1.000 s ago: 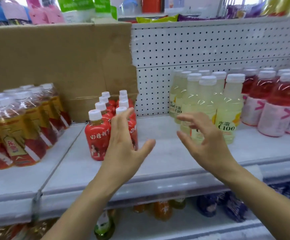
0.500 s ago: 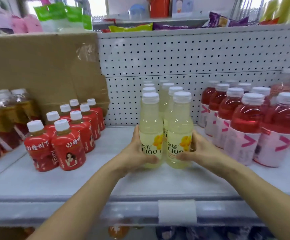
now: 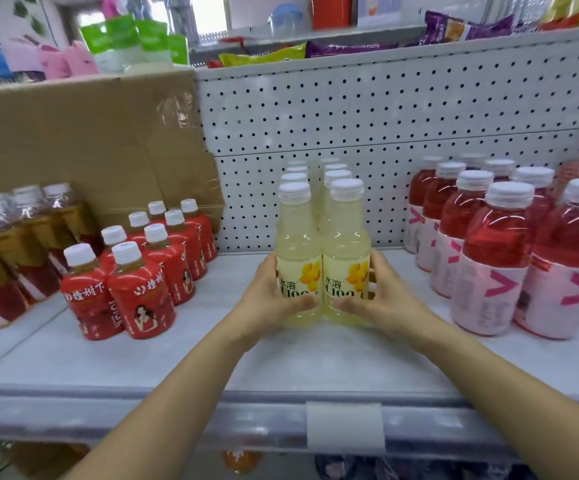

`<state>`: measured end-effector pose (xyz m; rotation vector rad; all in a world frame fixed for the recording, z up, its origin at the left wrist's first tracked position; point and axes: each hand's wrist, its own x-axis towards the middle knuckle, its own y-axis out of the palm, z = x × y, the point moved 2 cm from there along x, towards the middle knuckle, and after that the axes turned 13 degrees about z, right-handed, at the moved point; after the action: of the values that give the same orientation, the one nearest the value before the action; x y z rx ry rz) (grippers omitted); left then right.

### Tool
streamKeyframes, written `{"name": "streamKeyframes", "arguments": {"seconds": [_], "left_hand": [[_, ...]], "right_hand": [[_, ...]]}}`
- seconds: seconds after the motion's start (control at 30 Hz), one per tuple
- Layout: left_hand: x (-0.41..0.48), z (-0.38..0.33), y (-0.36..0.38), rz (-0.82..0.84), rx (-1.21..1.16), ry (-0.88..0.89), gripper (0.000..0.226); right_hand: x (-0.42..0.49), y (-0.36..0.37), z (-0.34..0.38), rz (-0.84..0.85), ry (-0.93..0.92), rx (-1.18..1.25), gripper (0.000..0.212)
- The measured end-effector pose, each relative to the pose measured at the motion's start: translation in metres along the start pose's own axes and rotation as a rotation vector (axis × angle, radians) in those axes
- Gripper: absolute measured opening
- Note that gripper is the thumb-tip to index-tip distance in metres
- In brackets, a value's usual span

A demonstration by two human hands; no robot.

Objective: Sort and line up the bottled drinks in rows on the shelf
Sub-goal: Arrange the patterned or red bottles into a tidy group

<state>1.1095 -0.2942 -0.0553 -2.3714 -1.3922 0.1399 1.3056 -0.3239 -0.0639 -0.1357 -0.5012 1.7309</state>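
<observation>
Left hand [image 3: 271, 299] and right hand [image 3: 383, 303], free a second ago, now clamp the front yellow bottles [image 3: 296, 244], squaring their rows.

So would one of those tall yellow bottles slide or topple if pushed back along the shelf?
The front yellow bottles look full, so probably fairly heavy. Tall and narrow, one might tip if pushed high; the left hand and right hand hold them low. The smooth shelf probably lets them slide.

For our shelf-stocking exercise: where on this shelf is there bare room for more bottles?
Bare shelf lies between the small red bottles and the yellow bottles, and along the front edge. Narrower gap before the pink-labelled bottles; amber bottles crowd the left.
</observation>
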Motion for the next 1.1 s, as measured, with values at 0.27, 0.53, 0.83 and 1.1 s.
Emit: {"name": "streamKeyframes", "arguments": {"seconds": [0.27,0.53,0.83,1.1], "left_hand": [[0.003,-0.005,-0.011,-0.104,0.138,0.058,0.062],[-0.013,-0.009,0.003,-0.258,0.249,0.071,0.092],[-0.024,-0.066,0.103,-0.149,0.427,0.432,0.078],[0.038,-0.082,0.190,0.269,0.001,-0.010,0.120]], "right_hand": [[-0.002,0.004,0.011,-0.137,0.051,-0.113,0.058],[-0.015,0.006,0.014,-0.077,0.052,-0.121,0.071],[-0.112,-0.059,0.021,-0.419,-0.342,-0.528,0.049],[-0.150,-0.181,-0.032,-0.464,-0.076,-0.299,0.094]]}}
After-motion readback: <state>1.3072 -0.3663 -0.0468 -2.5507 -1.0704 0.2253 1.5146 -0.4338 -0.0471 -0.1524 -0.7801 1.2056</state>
